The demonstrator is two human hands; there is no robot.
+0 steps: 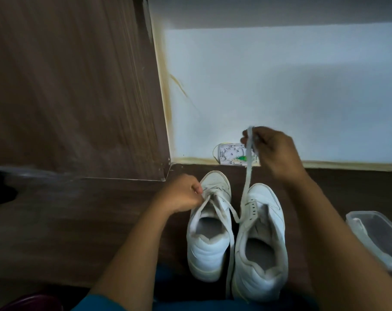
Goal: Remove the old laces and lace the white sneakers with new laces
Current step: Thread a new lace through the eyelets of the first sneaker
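Note:
Two white sneakers stand side by side on a dark wooden surface, toes pointing away from me. The left sneaker (209, 234) still has a worn white lace (246, 176) through its lower eyelets. My left hand (184, 194) sits curled against that shoe's eyelet area, pinching at the lace there. My right hand (273, 149) is raised above the shoes and pinches the lace's free end, pulling it up taut. The lace runs down from that hand, between the shoes, to the left shoe. The right sneaker (261, 250) shows bare eyelets and no lace.
A clear plastic container (374, 236) lies at the right edge. A small white box with a green part (229, 156) sits against the white wall behind the shoes. A brown wooden panel (78, 86) rises at the left.

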